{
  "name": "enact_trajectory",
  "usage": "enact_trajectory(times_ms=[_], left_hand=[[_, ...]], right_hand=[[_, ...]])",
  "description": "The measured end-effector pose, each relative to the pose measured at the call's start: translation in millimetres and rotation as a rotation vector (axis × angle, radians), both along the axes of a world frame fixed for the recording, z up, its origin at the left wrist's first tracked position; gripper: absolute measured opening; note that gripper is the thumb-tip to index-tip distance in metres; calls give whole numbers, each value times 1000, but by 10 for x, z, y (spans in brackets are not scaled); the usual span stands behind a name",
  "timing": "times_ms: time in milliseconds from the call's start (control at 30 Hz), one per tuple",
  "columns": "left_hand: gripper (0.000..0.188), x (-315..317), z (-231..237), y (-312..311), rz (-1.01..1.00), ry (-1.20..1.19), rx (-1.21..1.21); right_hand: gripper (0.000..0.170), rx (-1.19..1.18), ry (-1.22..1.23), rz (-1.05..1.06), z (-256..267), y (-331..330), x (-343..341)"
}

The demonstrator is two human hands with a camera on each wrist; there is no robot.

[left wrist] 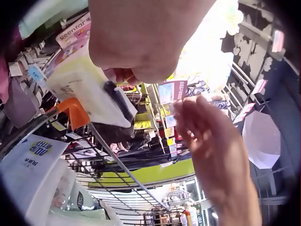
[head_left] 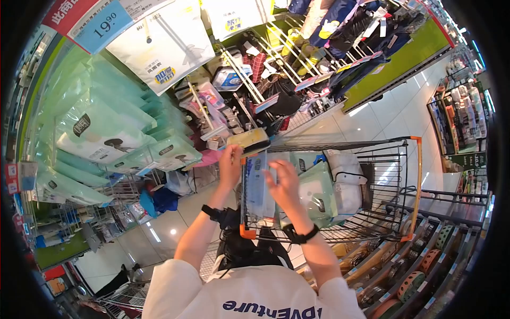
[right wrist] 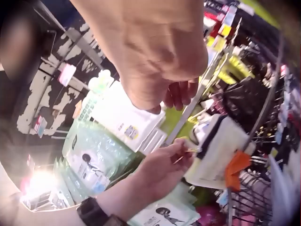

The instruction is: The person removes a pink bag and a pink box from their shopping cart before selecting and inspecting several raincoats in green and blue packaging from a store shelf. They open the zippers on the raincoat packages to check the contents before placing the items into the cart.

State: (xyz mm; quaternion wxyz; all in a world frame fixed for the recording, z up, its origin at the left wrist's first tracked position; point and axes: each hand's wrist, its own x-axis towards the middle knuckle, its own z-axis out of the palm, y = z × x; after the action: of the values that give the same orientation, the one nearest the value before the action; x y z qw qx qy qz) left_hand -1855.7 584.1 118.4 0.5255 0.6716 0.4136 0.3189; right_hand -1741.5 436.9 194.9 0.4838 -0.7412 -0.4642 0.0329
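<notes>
My left hand pinches the end of a flat pouch-like package, pale yellowish with a dark strip along one edge. It is held at the cart's orange corner piece, and the right wrist view shows the thumb and fingers at the package's edge. Over the cart, my right hand has loosely bent fingers with nothing between them. Below it stands a bluish clear plastic pack against the cart's near end. Beside that lie pale green packs and a white-grey wrapped bundle.
Green packs hang in rows on the left rack, below white raincoat bags and a price sign. Hooks with socks and dark goods fill the shelf ahead. Slanted bins line the right; tiled floor runs between.
</notes>
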Motion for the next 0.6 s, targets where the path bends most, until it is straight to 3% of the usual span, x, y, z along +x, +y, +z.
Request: enact_trajectory(times_ms=[67, 167, 200, 233, 267, 333, 433, 600], left_hand=[[12, -66, 44, -72, -11, -25, -14], [13, -184, -149, -178, 13, -48, 116], [13, -215, -217, -182, -1, -47, 133], [13, -260, -271, -200, 28, -134, -60], [14, -308, -329, -181, 53, -219, -257], [15, -425, -281, -93, 53, -160, -245], [18, -499, -187, -60, 18, -65, -245], [20, -490, 66, -53, -33, 10, -294]], right_hand=[[29, -23, 63, 191, 27, 678, -160], [39, -144, -53, 222, -524, 1570, -350], [43, -361, -64, 259, -689, 1815, -369], [48, -582, -69, 298, -750, 1975, -370], [48, -571, -63, 287, -823, 2080, -349], [46, -694, 125, 183, -921, 2223, -336], [37, -741, 133, 186, -1129, 2399, -249], [31, -620, 236, 181, -1352, 2381, 30]])
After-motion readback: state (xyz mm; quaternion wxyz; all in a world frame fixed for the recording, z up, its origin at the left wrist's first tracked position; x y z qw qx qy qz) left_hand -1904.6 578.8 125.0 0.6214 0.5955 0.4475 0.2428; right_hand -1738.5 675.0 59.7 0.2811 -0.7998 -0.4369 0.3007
